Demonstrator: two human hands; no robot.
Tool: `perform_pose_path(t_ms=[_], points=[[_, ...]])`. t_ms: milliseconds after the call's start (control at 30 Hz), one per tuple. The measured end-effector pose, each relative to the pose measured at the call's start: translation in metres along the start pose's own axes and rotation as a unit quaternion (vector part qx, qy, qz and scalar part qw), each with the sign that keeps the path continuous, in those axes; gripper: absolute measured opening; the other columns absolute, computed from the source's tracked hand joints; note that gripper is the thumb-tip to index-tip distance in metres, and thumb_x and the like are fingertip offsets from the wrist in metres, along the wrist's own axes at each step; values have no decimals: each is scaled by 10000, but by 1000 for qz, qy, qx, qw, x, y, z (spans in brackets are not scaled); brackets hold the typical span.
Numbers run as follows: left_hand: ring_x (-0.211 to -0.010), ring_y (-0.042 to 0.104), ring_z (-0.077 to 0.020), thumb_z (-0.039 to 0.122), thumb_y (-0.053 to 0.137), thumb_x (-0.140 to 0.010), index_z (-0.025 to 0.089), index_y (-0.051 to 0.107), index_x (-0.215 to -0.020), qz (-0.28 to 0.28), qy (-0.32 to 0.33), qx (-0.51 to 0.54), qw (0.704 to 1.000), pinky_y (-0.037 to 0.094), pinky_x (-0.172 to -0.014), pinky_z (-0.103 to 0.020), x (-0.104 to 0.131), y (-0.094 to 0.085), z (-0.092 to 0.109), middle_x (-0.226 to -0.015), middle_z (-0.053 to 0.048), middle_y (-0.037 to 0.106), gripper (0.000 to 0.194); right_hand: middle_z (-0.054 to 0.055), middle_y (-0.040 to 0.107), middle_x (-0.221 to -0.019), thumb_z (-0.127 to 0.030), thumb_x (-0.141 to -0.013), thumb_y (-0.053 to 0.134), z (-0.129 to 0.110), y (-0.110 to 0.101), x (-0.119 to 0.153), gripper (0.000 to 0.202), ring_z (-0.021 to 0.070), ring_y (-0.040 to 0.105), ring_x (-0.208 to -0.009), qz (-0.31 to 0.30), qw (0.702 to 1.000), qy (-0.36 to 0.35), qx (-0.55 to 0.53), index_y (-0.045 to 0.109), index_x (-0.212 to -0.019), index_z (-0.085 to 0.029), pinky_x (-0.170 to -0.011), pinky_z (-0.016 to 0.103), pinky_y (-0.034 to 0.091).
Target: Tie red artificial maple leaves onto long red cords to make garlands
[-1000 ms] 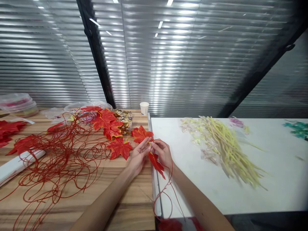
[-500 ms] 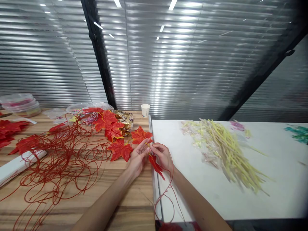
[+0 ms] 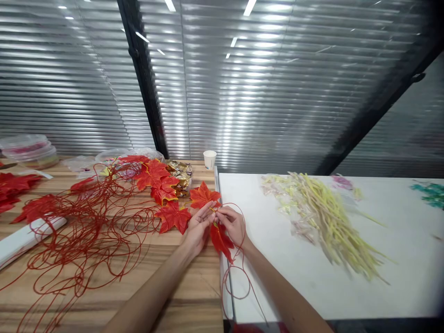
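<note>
My left hand [image 3: 199, 226] and my right hand [image 3: 233, 224] meet over the seam between two tables, fingertips pinched together. Between them is the yellow stem of a red artificial maple leaf [image 3: 221, 240], which hangs below the fingers. A thin red cord [image 3: 244, 273] runs from my right fingers and loops down over the white table. Another red maple leaf [image 3: 204, 195] lies just beyond my fingertips, and one more leaf [image 3: 173, 216] rests left of my left hand. The exact point where cord and stem meet is hidden by the fingers.
A tangle of red cord [image 3: 93, 226] spreads over the wooden table [image 3: 187, 300], with more leaves behind it. A paper cup [image 3: 210, 160] stands at the back. Yellow stems [image 3: 333, 222] lie on the white table [image 3: 277, 259]. Plastic tubs [image 3: 29, 152] sit far left.
The hanging leaf has turned to show more of its face and shifted slightly left. The cord now arcs up around my right hand. Both hands stay almost in place.
</note>
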State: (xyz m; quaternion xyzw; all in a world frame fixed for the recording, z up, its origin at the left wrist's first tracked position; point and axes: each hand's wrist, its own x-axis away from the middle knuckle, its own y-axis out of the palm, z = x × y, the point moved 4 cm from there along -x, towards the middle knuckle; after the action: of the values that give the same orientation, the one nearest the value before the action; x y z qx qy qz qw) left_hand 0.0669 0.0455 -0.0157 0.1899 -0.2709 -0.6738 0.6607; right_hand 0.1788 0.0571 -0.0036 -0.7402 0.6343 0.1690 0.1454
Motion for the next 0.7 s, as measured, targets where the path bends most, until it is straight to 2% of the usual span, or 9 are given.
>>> perform_pose_path(t_ms=[400, 700], points=[[-975, 552, -142, 96, 693, -604, 189, 626, -1009, 17, 7, -5, 1000, 437, -803, -205, -2, -3, 2, -1125, -62, 594, 421, 46, 614, -790, -173, -826, 466, -11, 1, 1, 191, 163, 564, -767, 7, 986, -82, 143, 656, -823, -201, -700, 284, 449], [-919, 570, -135, 82, 681, -616, 180, 622, -1011, 7, 2, -2, 1000, 438, -772, -208, 0, 0, 2, -1120, -73, 594, 411, 51, 610, -812, -179, -835, 441, -11, 1, 1, 224, 175, 563, -778, -6, 980, -86, 178, 661, -844, -220, -728, 305, 447]])
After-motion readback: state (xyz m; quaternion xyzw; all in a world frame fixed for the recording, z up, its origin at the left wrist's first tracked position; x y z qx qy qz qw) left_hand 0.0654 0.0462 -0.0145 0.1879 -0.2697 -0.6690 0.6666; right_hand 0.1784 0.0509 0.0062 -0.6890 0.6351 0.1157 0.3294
